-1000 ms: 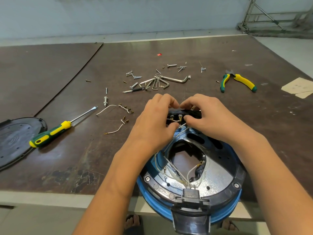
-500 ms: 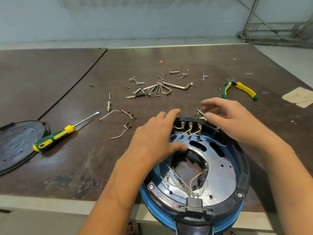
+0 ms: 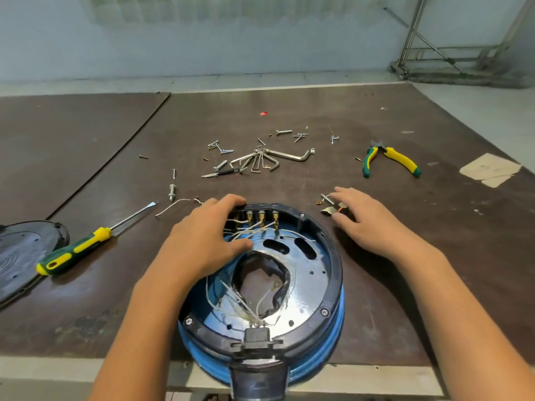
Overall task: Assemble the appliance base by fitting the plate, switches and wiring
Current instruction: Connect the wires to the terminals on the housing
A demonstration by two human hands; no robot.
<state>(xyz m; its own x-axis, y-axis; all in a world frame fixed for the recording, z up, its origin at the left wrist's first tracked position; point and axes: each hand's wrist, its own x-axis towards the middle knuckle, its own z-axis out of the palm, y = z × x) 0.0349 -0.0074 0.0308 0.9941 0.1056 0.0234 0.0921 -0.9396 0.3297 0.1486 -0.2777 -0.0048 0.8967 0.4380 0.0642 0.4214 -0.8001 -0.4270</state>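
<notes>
The blue appliance base lies upside down at the table's near edge, with a shiny metal plate inside its black ring. A switch block with brass terminals and white wires sits at the far rim. My left hand grips the rim's far left, fingers hooked over it beside the switch block, thumb on the plate. My right hand lies on the table right of the base. Its fingers are spread around a small screw and metal clip, not closed on them.
A yellow-green screwdriver and a black round cover lie to the left. Hex keys, loose screws, a bolt and a loose wire lie beyond the base. Pliers sit far right. The table's edge is under the base.
Both hands have left the switch block. My right hand moved right and down onto the table beside the small parts. My left hand shifted to the rim.
</notes>
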